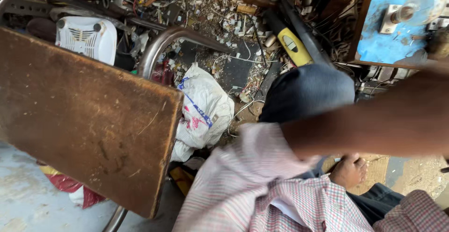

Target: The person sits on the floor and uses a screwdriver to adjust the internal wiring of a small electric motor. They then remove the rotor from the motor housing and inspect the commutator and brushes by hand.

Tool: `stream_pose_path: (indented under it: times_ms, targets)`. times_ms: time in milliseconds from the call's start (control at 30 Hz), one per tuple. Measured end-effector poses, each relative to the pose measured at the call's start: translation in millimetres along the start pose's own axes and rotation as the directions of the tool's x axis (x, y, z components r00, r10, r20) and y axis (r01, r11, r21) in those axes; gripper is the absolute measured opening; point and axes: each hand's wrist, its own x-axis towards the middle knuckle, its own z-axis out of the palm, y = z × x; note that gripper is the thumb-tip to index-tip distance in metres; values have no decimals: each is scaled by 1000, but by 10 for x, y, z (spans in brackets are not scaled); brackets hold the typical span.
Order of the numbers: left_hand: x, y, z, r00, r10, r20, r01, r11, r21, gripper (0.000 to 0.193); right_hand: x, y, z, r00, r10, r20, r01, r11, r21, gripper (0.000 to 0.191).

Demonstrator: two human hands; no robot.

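R forearm (374, 119) blurred, hand cut off

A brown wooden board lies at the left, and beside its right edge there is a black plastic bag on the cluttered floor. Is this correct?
Not quite. In the head view the bag beside the brown wooden board is white with blue and pink print, not black. The rest is right.

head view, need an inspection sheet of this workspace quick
surface: worn brown wooden board on a bent metal tube frame
job's things: blue bench top carrying a glass bulb, nearest the forearm
clutter: white plastic bag, white vented casing, yellow-black tool, small scraps on the ground
grippers: both hands out of frame; the blurred forearm runs to the right edge, fingers unseen
cables: loose wires among the scraps
surroundings: grey floor, checked shirt, dark trouser knee
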Motion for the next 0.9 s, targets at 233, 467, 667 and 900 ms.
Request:
stream_pose_path:
  times_ms: [233, 467, 667, 900]
  targets:
    - [-1684, -1829, -2097, 548, -791, -272, 825, 565, 20, 14, 421, 443, -730, 995, -98, -12, 98, 995, 4, 30]
    - [-1942, -3786, -2977, 18, -809, -588, 946, 204, -251, 16, 462, 545, -803, 998, -67, -15, 67, 998, 3, 37]
    - [-1402, -4341, -3116, -128, -842, -525, 836, 193, -514, 17, 469, 529, -646, 993, -69, -90, 55, 987, -153, 40]
    - [-1160, -4528, -3335, -145, -820, -554, 767, 261, -587, 20, 471, 281, -476, 993, -26, -114, 12, 992, -126, 41]
